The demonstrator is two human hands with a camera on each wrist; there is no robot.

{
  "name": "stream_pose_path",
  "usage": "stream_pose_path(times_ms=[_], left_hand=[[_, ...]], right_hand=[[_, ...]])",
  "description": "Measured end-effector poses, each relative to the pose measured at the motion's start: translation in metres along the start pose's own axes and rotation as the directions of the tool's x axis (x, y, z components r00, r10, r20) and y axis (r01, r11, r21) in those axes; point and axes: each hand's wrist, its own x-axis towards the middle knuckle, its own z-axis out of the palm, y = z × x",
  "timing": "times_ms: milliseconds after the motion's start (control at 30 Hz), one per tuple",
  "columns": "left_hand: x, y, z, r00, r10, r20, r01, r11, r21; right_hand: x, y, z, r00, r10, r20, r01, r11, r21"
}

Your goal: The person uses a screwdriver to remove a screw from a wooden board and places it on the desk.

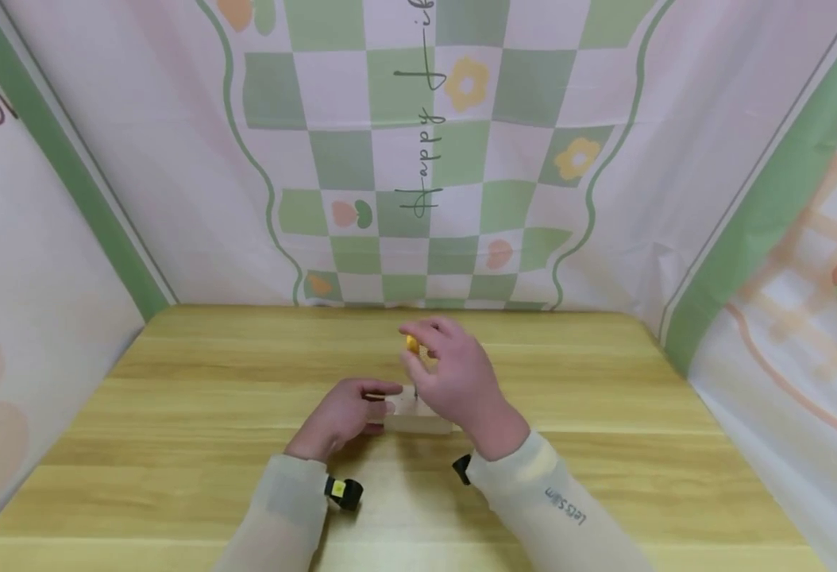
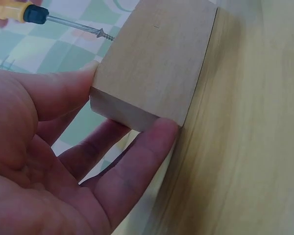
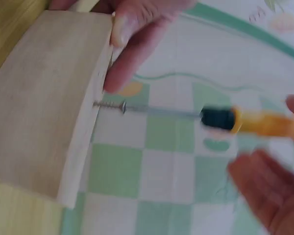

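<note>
A pale wooden block rests on the wooden table, its end held between the thumb and fingers of my left hand. In the left wrist view, the thumb lies at the block's upper edge and a fingertip at its lower corner. A screw stands with its point in the narrow top face, much of its thread exposed. The shaft of a screwdriver lines up with the screw, its tip at the screw head. My right hand holds the yellow handle of this upright screwdriver by the fingers.
The wooden table spreads out on all sides of the block. A checked green and white cloth hangs behind it, with more printed cloth at both sides. Each sleeve carries a small black wrist camera.
</note>
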Motion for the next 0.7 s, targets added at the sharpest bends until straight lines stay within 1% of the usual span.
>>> stream_pose_path(times_ms=[67,133,267,333,400,467,567,633,700], left_hand=[[0.0,0.0,0.0,1.0,0.001,-0.003,-0.001,1.0,0.0],[0.001,-0.001,0.0,1.0,0.003,-0.004,-0.003,1.0,-0.002],[0.002,-0.003,0.0,1.0,0.003,-0.003,-0.003,1.0,-0.015],[0.002,-0.003,0.0,1.0,-0.001,-0.004,0.001,1.0,-0.02],[0.001,-0.002,0.0,1.0,0.0,-0.005,0.0,1.0,-0.023],[0.001,-0.002,0.0,1.0,-0.002,-0.005,0.002,1.0,-0.028],[0.001,-0.001,0.0,1.0,-0.004,-0.006,0.004,1.0,-0.025],[0.001,-0.001,0.0,1.0,-0.011,-0.006,0.011,1.0,-0.023],[0.001,-0.001,0.0,1.0,-0.013,-0.009,0.013,1.0,-0.007]], right_hand=[[-0.003,-0.007,0.003,0.998,-0.023,-0.064,0.016,0.995,-0.103],[-0.005,-0.013,0.007,0.992,-0.041,-0.116,0.022,0.988,-0.155],[-0.006,-0.018,0.012,0.978,-0.08,-0.193,0.048,0.985,-0.163],[-0.005,-0.018,0.012,0.975,-0.086,-0.205,0.057,0.988,-0.146],[-0.004,-0.017,0.01,0.978,-0.079,-0.195,0.055,0.991,-0.124],[-0.002,-0.013,0.005,0.986,-0.075,-0.149,0.063,0.995,-0.083],[0.003,-0.002,-0.005,0.996,-0.085,-0.009,0.085,0.996,0.011],[0.007,0.008,-0.013,0.99,-0.086,0.11,0.075,0.992,0.101],[0.011,0.017,-0.021,0.973,-0.066,0.22,0.027,0.984,0.177]])
